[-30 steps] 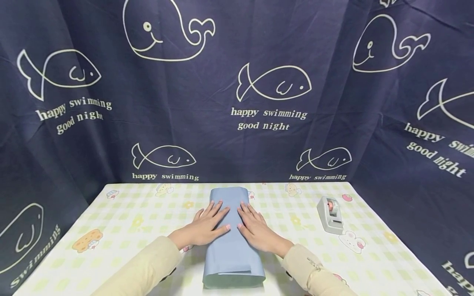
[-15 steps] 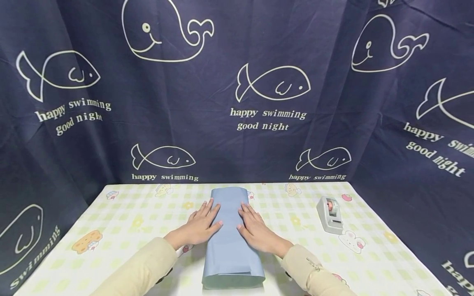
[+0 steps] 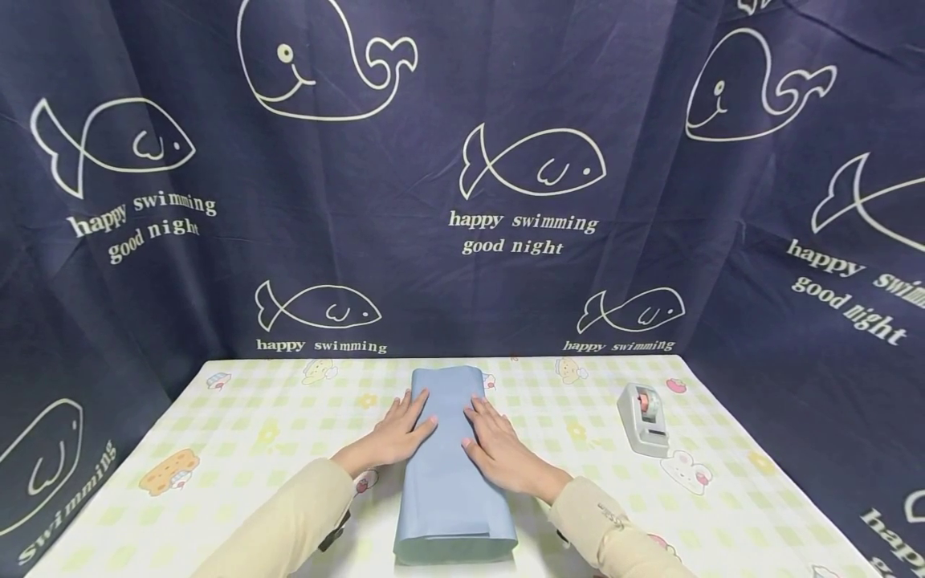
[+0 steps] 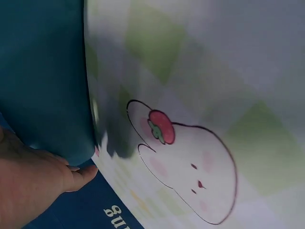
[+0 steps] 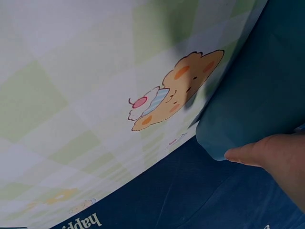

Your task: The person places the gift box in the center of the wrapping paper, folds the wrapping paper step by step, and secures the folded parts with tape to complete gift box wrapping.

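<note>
Paper (image 3: 455, 490): left hand (image 3: 393, 434) shifted outward on it; right hand (image 3: 503, 454) unmoved.

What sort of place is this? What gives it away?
Probably an improvised indoor tabletop booth, maybe for filming: a fish-print navy curtain hangs behind and at both sides, and a tape dispenser stands on the checked table cover.

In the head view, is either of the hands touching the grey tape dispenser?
No, the left hand and right hand both rest on the folded blue sheet, while the tape dispenser stands apart, off to the right.
</note>
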`<state>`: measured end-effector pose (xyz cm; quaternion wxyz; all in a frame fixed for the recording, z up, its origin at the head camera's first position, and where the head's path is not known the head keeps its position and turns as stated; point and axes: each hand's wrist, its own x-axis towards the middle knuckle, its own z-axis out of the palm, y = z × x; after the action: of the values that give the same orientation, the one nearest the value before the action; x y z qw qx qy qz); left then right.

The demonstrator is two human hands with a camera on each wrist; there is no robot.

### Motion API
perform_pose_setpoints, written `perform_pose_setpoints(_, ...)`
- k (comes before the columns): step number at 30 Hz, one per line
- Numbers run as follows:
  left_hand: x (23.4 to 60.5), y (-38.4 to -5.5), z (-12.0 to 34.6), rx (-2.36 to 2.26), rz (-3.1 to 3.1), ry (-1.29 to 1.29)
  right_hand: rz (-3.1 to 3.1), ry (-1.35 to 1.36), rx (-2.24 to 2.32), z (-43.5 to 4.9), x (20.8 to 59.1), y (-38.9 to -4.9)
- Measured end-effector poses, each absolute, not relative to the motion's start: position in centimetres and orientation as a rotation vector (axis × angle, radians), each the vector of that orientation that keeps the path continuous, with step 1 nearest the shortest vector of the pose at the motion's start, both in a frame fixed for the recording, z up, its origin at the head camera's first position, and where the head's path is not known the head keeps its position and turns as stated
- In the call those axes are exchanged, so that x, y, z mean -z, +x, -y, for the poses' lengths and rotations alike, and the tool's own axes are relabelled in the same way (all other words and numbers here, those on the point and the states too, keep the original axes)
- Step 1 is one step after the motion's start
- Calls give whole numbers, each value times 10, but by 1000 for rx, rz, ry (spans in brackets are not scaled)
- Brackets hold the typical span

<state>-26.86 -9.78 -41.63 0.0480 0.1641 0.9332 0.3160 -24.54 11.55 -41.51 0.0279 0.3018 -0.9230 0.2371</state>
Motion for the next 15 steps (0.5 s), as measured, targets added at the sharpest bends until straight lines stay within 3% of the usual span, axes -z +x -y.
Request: perform_pose_setpoints(15, 415, -293, 91, -1001, -2910, 433, 2864, 923, -718, -115, 414, -245)
